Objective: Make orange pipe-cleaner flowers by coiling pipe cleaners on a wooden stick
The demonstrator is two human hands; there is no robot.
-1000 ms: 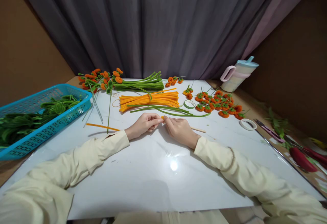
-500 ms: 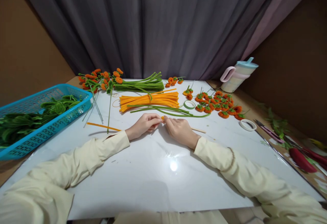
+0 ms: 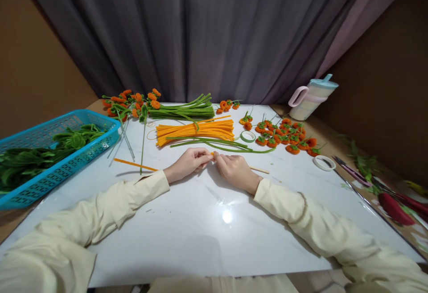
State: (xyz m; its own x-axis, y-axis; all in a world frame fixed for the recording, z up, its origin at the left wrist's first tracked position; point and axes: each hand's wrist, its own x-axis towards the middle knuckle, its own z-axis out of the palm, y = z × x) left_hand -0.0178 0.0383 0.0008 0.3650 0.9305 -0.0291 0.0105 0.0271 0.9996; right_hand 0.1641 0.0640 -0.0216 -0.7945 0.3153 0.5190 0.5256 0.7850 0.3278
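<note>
My left hand (image 3: 190, 163) is closed in a pinch on an orange pipe cleaner (image 3: 135, 165), whose loose length sticks out to the left past my wrist. Opposite it, my right hand (image 3: 236, 171) grips a thin wooden stick (image 3: 260, 170); its pale end pokes out on the right side of the hand. Between the two sets of fingertips, a bit of orange shows at the stick's tip, mostly covered by fingers. Just beyond my hands lie several loose green pipe cleaners (image 3: 220, 145) and a thick bundle of orange pipe cleaners (image 3: 195, 132).
A blue basket (image 3: 80, 150) with green leaves stands left. Behind are a green pipe-cleaner bundle (image 3: 183, 112) and orange flowers (image 3: 123, 101). Small orange pumpkin-like pieces (image 3: 284, 134), tape rolls (image 3: 248, 137), a tumbler (image 3: 310, 99), scissors (image 3: 354, 172) and red-handled pliers (image 3: 396, 209) are right.
My fingertips have shifted very slightly, and less of the orange bit between them shows. Everything else stays in place.
</note>
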